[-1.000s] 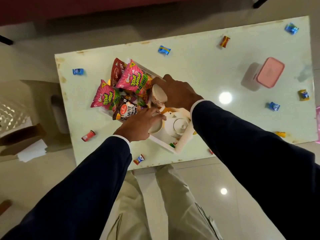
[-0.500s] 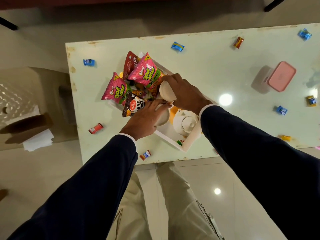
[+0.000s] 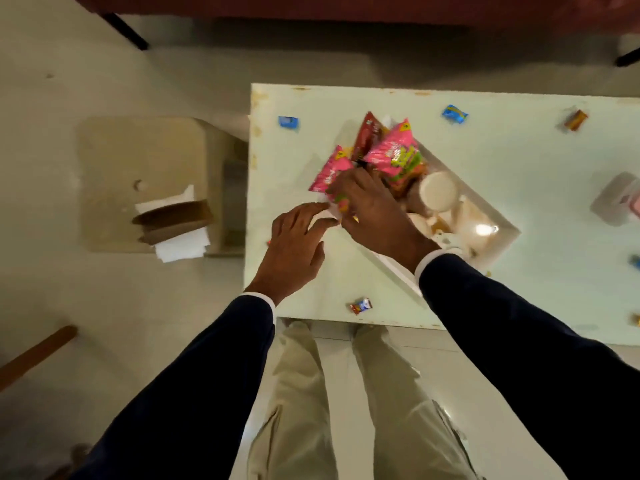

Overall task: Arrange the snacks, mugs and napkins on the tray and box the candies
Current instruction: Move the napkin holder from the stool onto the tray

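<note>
A white tray [image 3: 498, 221] sits askew on the pale table [image 3: 519, 161]. In its left part are two pink snack packets [image 3: 394, 154] and a red one [image 3: 367, 133]. A white mug [image 3: 438, 195] stands in the tray's middle, and a white teapot [image 3: 450, 241] is half hidden by my right wrist. My right hand [image 3: 377, 216] lies over the lower pink packet [image 3: 327, 171] at the tray's left corner, fingers closed on it. With its fingers spread, my left hand [image 3: 294, 244] touches the table beside that corner. Wrapped candies [image 3: 288, 122] lie scattered on the table.
More candies lie at the far edge [image 3: 454, 114], the near edge [image 3: 361, 305] and far right [image 3: 575, 120]. A box with a pink lid [image 3: 623, 199] is cut off at the right edge. Left of the table, a low stool [image 3: 114, 157] carries white napkins [image 3: 180, 245] in a brown holder [image 3: 173, 216].
My head has turned left. My right hand left the mug and moved left onto the pink packet. My left hand came off the tray to the table at its left corner.
</note>
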A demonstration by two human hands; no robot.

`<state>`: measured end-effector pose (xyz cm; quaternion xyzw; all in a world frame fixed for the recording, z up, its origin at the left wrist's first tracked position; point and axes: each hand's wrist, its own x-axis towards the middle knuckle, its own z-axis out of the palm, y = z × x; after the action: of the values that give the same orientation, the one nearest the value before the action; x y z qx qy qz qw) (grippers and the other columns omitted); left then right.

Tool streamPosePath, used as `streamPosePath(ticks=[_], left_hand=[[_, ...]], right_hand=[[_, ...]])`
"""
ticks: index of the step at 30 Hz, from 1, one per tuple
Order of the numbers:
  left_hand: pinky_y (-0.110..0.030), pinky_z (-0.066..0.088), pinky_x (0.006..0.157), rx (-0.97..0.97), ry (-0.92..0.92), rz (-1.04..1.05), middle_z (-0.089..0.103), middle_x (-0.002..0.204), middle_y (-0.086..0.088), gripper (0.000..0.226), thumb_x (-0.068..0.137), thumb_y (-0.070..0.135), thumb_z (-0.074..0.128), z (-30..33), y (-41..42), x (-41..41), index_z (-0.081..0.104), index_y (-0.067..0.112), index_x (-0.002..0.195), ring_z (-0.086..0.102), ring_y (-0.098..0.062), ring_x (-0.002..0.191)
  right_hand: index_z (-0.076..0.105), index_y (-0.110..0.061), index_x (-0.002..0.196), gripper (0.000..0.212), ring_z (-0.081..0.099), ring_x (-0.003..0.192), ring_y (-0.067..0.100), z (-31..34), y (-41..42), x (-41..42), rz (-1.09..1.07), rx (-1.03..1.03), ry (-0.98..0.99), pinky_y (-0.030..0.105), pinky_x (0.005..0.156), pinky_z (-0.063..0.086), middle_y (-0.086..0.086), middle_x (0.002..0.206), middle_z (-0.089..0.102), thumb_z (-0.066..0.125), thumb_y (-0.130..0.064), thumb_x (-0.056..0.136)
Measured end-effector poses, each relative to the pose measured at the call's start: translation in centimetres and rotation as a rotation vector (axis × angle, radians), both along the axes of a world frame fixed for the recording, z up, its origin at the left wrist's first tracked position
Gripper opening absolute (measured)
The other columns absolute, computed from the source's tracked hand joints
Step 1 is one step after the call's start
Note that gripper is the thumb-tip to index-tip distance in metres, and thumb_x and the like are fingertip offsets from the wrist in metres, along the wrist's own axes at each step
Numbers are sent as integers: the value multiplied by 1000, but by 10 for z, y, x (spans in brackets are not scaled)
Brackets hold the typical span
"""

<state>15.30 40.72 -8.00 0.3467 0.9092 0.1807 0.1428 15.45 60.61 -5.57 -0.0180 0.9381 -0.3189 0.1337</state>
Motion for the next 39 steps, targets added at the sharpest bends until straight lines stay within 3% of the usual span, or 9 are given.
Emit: streamPosePath(ticks=[8, 13, 16, 20, 25, 29, 32, 35, 39], left_hand=[[-44, 34, 97, 21, -6, 662, 46, 144, -10, 52, 82, 9, 59, 14, -155, -23, 48, 25, 130, 44, -32, 127], [-38, 30, 84, 95, -18, 1078, 50, 116, 0, 35, 78, 7, 58, -6, -229, -20, 52, 22, 109, 48, -30, 108], [-46, 41, 96, 150, -338, 1247, 58, 120, 0, 26, 89, 17, 66, -29, -251, -21, 55, 17, 113, 57, -28, 112], [-37, 46, 95, 480, -892, 1465, 55, 133, -8, 57, 93, 34, 73, -47, -258, -38, 40, 11, 134, 59, -27, 120], [-31, 46, 77, 607, -992, 1684, 59, 135, -15, 60, 93, 30, 73, -69, -257, -58, 35, 10, 136, 63, -29, 122], [-37, 47, 89, 518, -773, 1675, 53, 126, -10, 63, 87, 26, 80, -70, -255, -57, 40, 5, 132, 58, -29, 115], [-53, 43, 103, 289, -430, 1537, 46, 137, -9, 78, 73, 29, 90, -62, -260, -58, 45, 13, 135, 49, -33, 124], [-56, 36, 108, 468, -376, 1312, 35, 149, -3, 97, 67, 24, 93, -50, -268, -69, 38, 28, 147, 41, -31, 136], [-43, 53, 99, 898, -686, 1041, 55, 142, -11, 91, 70, 10, 92, -35, -289, -85, 43, 9, 146, 57, -26, 130]], right_hand=[[49, -14, 140, 53, 50, 120, 33, 1, -146, -57, 167, -121, -164, 44, 99, 45, 8, 139, 48, 65, -11, 89], [37, -16, 151, 77, 44, 131, 34, -15, -228, -96, 270, -41, -171, 46, 106, 44, 9, 147, 42, 73, -19, 83], [36, -20, 153, 86, 46, 132, 32, -31, -261, -116, 324, 23, -185, 45, 108, 44, 6, 149, 44, 81, -28, 80], [51, -20, 138, 66, 55, 122, 29, -56, -282, -133, 337, 105, -225, 48, 102, 47, 5, 134, 58, 79, -30, 79], [61, -15, 123, 49, 62, 105, 24, -72, -281, -136, 272, -38, -252, 36, 89, 52, 5, 115, 65, 80, -25, 79], [61, -18, 125, 51, 66, 100, 9, -68, -264, -138, 73, -379, -435, 14, 78, 49, -5, 110, 69, 84, -23, 80], [58, -21, 134, 62, 66, 107, 2, -58, -258, -142, -60, -534, -505, 15, 81, 55, -9, 117, 69, 86, -24, 79], [57, -24, 134, 63, 66, 110, 4, -49, -256, -145, -75, -579, -491, 20, 87, 56, -10, 120, 69, 86, -25, 78], [58, -25, 129, 58, 67, 105, -1, -38, -262, -142, 28, -619, -545, 19, 83, 56, -9, 116, 70, 86, -19, 78]])
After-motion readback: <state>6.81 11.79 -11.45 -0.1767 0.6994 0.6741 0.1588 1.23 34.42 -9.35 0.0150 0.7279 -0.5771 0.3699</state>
